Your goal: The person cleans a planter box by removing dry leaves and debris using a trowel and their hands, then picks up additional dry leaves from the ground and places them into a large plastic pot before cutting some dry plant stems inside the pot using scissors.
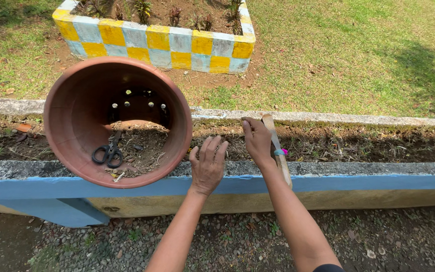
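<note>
Grass and a yellow-checked planter (157, 43) are seen behind a soil-filled trough with a blue rim (358, 179). On that rim a terracotta pot (71, 126) is tipped on its side, black scissors (107, 153) lying inside. Beside it the left hand (207, 166) is spread flat, fingers apart, while the right hand (258, 141) is closed around a wooden stick (280, 156).

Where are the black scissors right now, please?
In the head view, the black scissors lie on soil inside the tipped terracotta pot, left of the left hand.
</note>
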